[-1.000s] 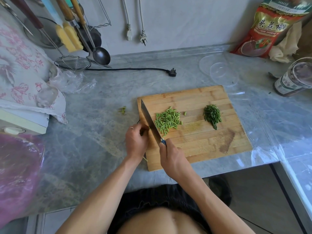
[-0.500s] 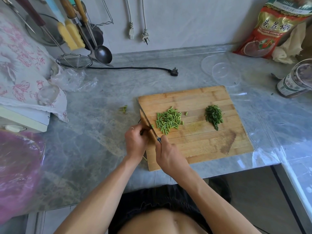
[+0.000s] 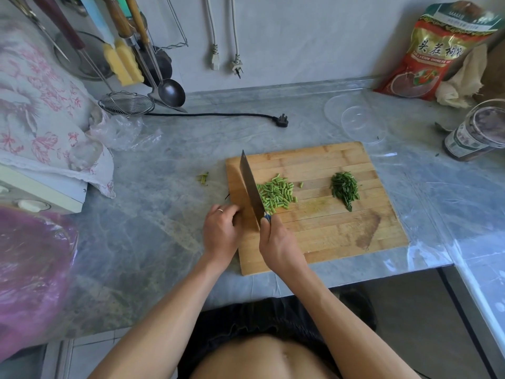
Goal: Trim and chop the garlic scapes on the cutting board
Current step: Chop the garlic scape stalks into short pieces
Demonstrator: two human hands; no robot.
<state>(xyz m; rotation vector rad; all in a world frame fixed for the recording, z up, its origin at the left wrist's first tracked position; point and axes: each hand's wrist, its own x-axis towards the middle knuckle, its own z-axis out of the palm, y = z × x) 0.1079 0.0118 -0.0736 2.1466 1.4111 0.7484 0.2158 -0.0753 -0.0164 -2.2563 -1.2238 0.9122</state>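
Note:
A wooden cutting board [image 3: 328, 236] lies on the grey counter. On it sit a pile of light green chopped scape pieces [image 3: 276, 194] and, to the right, a small heap of darker green cuttings [image 3: 345, 188]. My right hand [image 3: 278, 242] grips the handle of a cleaver [image 3: 251, 187], whose blade stands at the board's left side beside the light pile. My left hand [image 3: 221, 231], curled, holds the uncut scapes at the board's left edge; they are hidden under the fingers and blade. A few trimmed bits [image 3: 203, 177] lie on the counter left of the board.
A black plug and cord [image 3: 281, 120] lie behind the board. A clear plastic lid [image 3: 355, 119], a jar [image 3: 475, 132] and a red bag [image 3: 437, 50] stand at the back right. Ladle and strainer [image 3: 127, 103] hang at back left. A floral cloth [image 3: 41, 113] covers the left.
The cleaver blade has risen and stands higher against the board's left side than half a second ago. Both hands stay at the board's left edge.

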